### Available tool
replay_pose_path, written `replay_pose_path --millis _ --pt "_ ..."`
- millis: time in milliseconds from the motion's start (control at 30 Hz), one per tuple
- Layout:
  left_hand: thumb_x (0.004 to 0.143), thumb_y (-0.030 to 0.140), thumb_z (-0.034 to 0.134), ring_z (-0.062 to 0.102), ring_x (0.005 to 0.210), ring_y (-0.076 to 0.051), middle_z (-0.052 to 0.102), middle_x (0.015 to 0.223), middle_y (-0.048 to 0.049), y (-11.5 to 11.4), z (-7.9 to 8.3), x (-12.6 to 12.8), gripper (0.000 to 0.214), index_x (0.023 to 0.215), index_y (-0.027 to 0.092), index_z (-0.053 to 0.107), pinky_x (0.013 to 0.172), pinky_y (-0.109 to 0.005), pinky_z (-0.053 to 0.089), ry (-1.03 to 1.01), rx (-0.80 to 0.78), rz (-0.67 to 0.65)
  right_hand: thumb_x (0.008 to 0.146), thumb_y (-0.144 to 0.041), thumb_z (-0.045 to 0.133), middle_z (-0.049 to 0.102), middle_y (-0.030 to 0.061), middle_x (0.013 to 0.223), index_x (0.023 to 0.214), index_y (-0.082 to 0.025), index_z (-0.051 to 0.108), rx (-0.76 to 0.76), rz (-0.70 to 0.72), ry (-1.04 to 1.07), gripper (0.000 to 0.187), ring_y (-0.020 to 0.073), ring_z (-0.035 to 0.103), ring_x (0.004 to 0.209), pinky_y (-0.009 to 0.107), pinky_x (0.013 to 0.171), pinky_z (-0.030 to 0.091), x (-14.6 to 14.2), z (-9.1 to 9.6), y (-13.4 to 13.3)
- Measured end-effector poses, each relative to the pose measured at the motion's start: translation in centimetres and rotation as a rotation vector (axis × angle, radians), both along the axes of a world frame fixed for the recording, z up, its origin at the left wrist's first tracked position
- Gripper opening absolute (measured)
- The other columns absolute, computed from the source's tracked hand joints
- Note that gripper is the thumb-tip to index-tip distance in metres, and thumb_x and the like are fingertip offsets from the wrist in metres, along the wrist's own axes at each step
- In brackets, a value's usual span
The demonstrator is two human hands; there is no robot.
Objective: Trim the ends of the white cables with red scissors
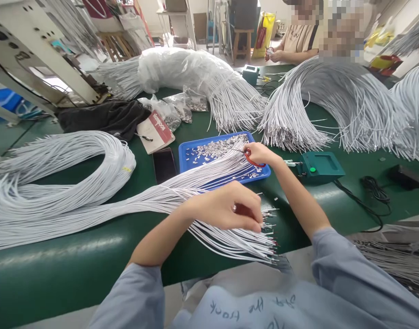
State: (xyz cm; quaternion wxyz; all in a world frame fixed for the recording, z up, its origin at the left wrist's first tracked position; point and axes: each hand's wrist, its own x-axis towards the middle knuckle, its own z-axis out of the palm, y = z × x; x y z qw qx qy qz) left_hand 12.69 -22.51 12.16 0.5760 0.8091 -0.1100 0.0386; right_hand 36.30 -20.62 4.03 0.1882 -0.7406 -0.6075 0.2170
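My left hand hangs over a fanned bundle of white wires near the table's front edge. Its thumb and forefinger are pinched together at the wire ends, where a small white wire end shows. Some of those ends look stripped or dark-tipped. My right hand is closed round red-handled scissors, the thin blades pointing left over a blue tray. Small silvery metal pieces lie scattered in the tray. Another part of the white wire bundle runs across it, its ends beneath the scissors.
A coiled wire bundle lies left. Behind the tray are a phone, a notebook, bagged metal pieces and large wire bundles. A green device with a cable stands right. Across the table sits another person.
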Motion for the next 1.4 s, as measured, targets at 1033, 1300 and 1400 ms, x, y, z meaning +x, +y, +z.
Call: replay_pose_path --millis 1033,1300,1400 --pt "0.083 0.019 0.051 0.067 0.090 -0.023 0.072 0.093 -0.0126 7.7 -6.8 3.0 0.025 0.095 0.013 0.072 0.079 -0.029 0.049 0.591 0.888 0.580 0.074 -0.031 0.068 0.052 -0.0033 0.067 0.083 -0.025 0.054 0.886 -0.236 0.486 0.018 0.0141 0.054 0.062 0.032 0.058 0.043 -2.4 7.4 -5.7" --pt "0.094 0.035 0.047 0.056 0.050 -0.007 0.066 0.071 -0.0032 6.7 -6.1 3.3 0.032 0.090 0.012 0.069 0.058 -0.020 0.048 0.274 0.394 0.570 0.077 -0.026 0.064 0.051 -0.0060 0.060 0.085 -0.027 0.052 0.954 -0.263 0.465 0.014 0.0153 0.058 0.061 0.035 0.064 0.047 -2.6 7.7 -6.0" --pt "0.090 0.039 0.054 0.050 0.046 -0.005 0.059 0.061 -0.0002 5.5 -5.1 3.0 0.033 0.075 0.013 0.067 0.051 -0.018 0.044 0.053 0.116 0.564 0.076 -0.032 0.068 0.059 -0.0049 0.067 0.088 -0.026 0.053 0.914 -0.232 0.545 0.020 0.0155 0.063 0.068 0.034 0.067 0.051 -2.8 7.4 -5.8"
